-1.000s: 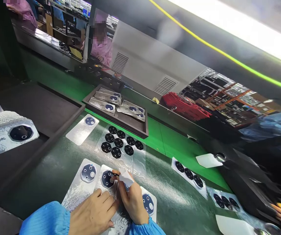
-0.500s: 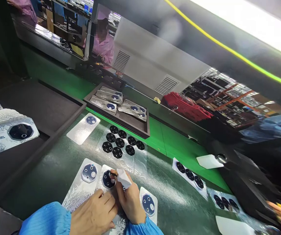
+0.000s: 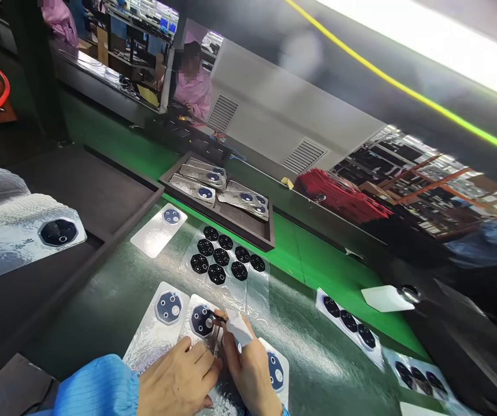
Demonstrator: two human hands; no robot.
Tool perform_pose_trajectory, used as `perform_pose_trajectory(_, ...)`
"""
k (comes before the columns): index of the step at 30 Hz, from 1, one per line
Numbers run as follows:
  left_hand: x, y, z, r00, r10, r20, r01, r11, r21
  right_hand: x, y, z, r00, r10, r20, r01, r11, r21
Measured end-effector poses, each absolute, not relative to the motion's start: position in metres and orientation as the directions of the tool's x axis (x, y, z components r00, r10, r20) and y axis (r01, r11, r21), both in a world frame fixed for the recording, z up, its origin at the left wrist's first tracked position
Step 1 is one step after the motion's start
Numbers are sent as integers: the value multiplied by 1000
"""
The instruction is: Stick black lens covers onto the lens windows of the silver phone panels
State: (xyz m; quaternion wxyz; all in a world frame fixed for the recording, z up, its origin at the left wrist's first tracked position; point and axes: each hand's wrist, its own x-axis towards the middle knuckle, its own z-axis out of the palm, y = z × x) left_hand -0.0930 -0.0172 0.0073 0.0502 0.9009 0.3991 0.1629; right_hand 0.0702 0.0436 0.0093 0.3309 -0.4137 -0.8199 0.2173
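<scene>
My left hand lies on a silvery phone back panel, fingers loosely bent and resting on its surface. My right hand pinches a thin dark-tipped tool; its exact kind is unclear. A white piece of cloth or paper sticks up at those fingers. The tool's tip is at the edge of the dark octagonal camera plate on the panel. To the left lies another panel with a blue-filmed plate. A third panel is partly covered by my right hand.
Clear film sheets carry several black octagonal plates. Behind them, a dark tray holds stacked panels. A larger tray stands at left, with panels above it. At right are plate strips and a white bottle.
The whole view has shifted slightly, so things appear lower and to the right. My right hand has drawn the tool tip back toward the plate's right edge. The co-worker's hand at right has mostly left view.
</scene>
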Motion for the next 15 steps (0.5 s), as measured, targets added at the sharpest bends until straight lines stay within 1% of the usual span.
perform_pose_trajectory(2, -95, -18, 10, 625, 738, 254, 692, -675, 258, 62, 44, 14, -424, 836, 349, 514, 540, -667)
perform_pose_trajectory(4, -102, -21, 15, 622, 746, 237, 663, -663, 347, 45, 47, 17, -403, 849, 340, 465, 511, -723)
perform_pose_trajectory(6, -113, -24, 23, 621, 761, 189, 632, -628, 454, 28, 50, 18, -381, 857, 347, 406, 492, -770)
perform_pose_trajectory(8, -126, -27, 30, 620, 776, 114, 626, -577, 525, 15, 53, 15, -388, 855, 344, 372, 486, -791)
perform_pose_trajectory(12, -143, -28, 33, 618, 786, 4, 643, -508, 573, 10, 53, 8, -468, 811, 350, 391, 545, -742)
perform_pose_trajectory(15, -144, -26, 27, 624, 782, -4, 617, -489, 617, 12, 50, 6, -562, 735, 380, 377, 637, -673)
